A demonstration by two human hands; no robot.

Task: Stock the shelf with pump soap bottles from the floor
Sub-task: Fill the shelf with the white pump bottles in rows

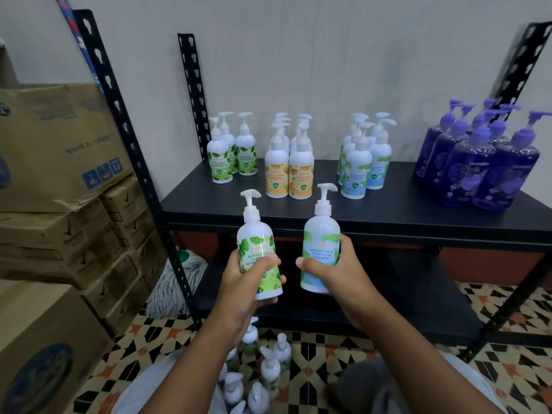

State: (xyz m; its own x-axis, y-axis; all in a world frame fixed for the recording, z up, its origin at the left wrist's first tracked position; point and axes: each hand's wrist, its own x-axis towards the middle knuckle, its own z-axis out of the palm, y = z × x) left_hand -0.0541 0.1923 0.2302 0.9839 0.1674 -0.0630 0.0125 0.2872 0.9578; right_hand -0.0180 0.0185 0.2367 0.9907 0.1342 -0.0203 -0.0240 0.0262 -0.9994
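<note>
Pump soap bottles [263, 375] stand clustered on the patterned floor [507, 309], near, between the person's forearms. At the far left cardboard boxes [59, 144] are stacked, with a mop head [179, 282] beside the rack's upright.

The left hand [248, 282] grips a green-label bottle [258, 249] low on its body. Its thumb lies across the front of the label, and its fingertips [282, 278] curl out from behind on the bottle's right side. Just right of it, not touching, the right hand [337, 270] grips a blue-label bottle [321, 246], thumb on the left of the label and fingers wrapped round the right side. Both bottles are held roughly upright in front of the black shelf [328, 210], short of its near edge.

On the shelf, left to right, stand a green group [231, 156], an orange group [288, 171], a blue group [361, 165] and purple bottles [478, 168].
</note>
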